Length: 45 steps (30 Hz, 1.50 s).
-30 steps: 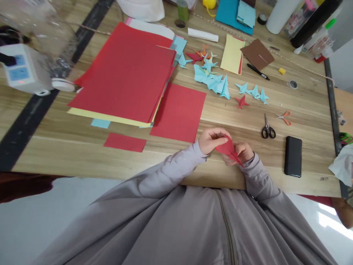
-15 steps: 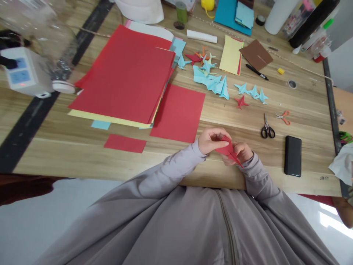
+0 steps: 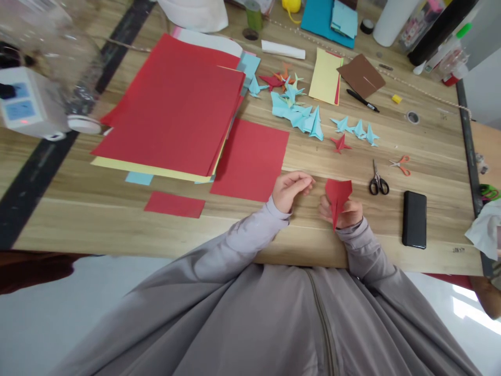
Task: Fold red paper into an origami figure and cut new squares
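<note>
My right hand (image 3: 350, 213) grips a partly folded piece of red origami paper (image 3: 338, 191). The paper has a wide top edge, a crease down its middle and a narrow point hanging downward. To the left of it, apart from the paper, my left hand (image 3: 290, 189) has its thumb and fingers pressed together with nothing visible in them. Just beyond that hand lies a flat red sheet (image 3: 258, 159). Farther up the table sit a small red folded crane (image 3: 340, 143), a row of light-blue cranes (image 3: 359, 128) and a bunch of blue folded pieces (image 3: 301, 119).
Large red sheets (image 3: 176, 104) are stacked at left, with a red strip (image 3: 174, 204) below. Black scissors (image 3: 378, 184), orange scissors (image 3: 401, 164) and a black phone-like block (image 3: 414, 219) lie at right. A pen (image 3: 362, 100) rests near brown paper (image 3: 362, 74).
My left hand has let go of the red paper and moved a little left. My right hand still holds the paper, which now stands more upright with its point downward.
</note>
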Tool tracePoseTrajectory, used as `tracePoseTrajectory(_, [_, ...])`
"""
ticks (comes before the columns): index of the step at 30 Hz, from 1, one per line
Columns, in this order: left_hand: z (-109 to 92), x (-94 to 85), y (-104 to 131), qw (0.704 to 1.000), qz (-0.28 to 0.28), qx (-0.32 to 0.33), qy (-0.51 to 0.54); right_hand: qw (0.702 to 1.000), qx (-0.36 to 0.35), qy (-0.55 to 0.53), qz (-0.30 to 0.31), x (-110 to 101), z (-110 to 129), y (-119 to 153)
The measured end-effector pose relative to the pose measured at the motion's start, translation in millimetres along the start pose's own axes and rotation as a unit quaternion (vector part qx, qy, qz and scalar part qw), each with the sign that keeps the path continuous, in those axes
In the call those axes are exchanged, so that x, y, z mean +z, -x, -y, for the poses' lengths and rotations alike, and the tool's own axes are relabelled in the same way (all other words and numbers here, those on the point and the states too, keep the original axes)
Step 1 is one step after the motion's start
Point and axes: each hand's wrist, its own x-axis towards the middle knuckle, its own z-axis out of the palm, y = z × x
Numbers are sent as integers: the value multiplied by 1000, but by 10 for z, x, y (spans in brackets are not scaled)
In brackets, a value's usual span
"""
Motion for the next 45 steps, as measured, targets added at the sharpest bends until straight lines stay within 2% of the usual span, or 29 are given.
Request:
tracePoseTrajectory(4, [-97,54,60,993,42,82,-76,992,-82,34,-88,40,30,-31])
tracePoseTrajectory(8, [-158,88,117,983,93,111,-111,976,-102,94,-170,89,52,-44])
tracePoseTrajectory(14, [-169,106,162,987,121,37,-99,952,-112,140,-247,179,80,-59])
tracePoseTrajectory(21, [-107,174,205,983,156,-63,-70,939,-178,167,-242,147,27,-45])
tracePoseTrajectory(25, [-71,183,195,987,122,-101,-28,901,-212,236,-295,55,-22,-13])
tracePoseTrajectory(30, [-75,124,121,990,78,-112,36,849,-227,331,-344,-11,-56,45])
tracePoseTrajectory(34, [-74,79,74,982,77,-130,111,821,-232,392,-344,22,-89,124])
tracePoseTrajectory(37, [-50,63,47,964,72,-183,180,796,-220,453,-336,65,-115,169])
tracePoseTrajectory(40, [-26,41,6,949,57,-221,219,781,-221,504,-295,93,-118,181])
tracePoseTrajectory(42, [-25,17,-26,948,34,-220,228,768,-221,534,-275,100,-109,182])
tracePoseTrajectory(45, [-44,-22,-68,955,4,-194,224,728,-253,566,-295,97,-99,186])
